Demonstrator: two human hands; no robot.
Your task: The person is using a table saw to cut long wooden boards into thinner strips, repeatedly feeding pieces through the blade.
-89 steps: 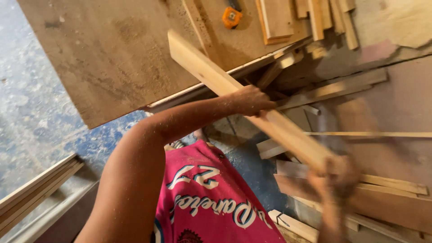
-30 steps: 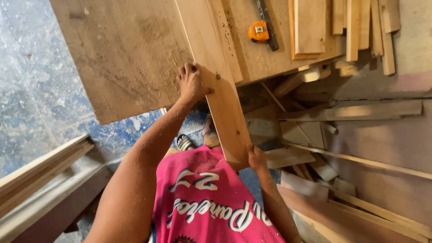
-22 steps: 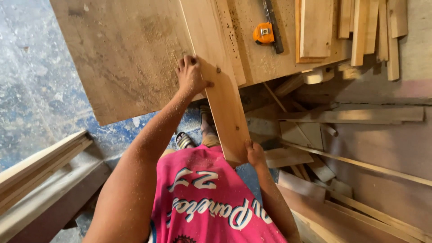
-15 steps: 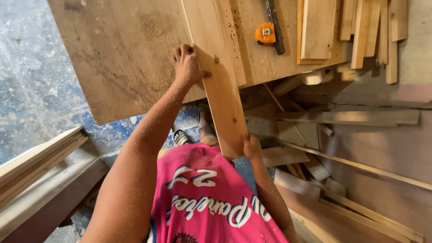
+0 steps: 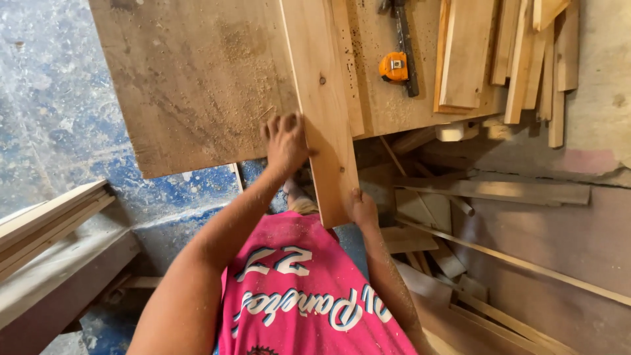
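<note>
A long pale plank (image 5: pixel 323 98) lies lengthwise on the sawdusty desk (image 5: pixel 197 85), its near end sticking out past the desk's edge towards the person in the pink shirt (image 5: pixel 296 296). The left hand (image 5: pixel 286 141) is pressed on the plank's left edge, fingers spread and curled over it, grasping the wood. The right hand (image 5: pixel 361 209) grips the plank's near right corner from below, fingers mostly hidden. Further back on the desk, right of the plank, an orange tape measure (image 5: pixel 394 67) sits just beside a dark hammer (image 5: pixel 402 39), with a stack of wood strips (image 5: pixel 506 52) beyond. Offcuts (image 5: pixel 447 223) litter the floor to the right.
</note>
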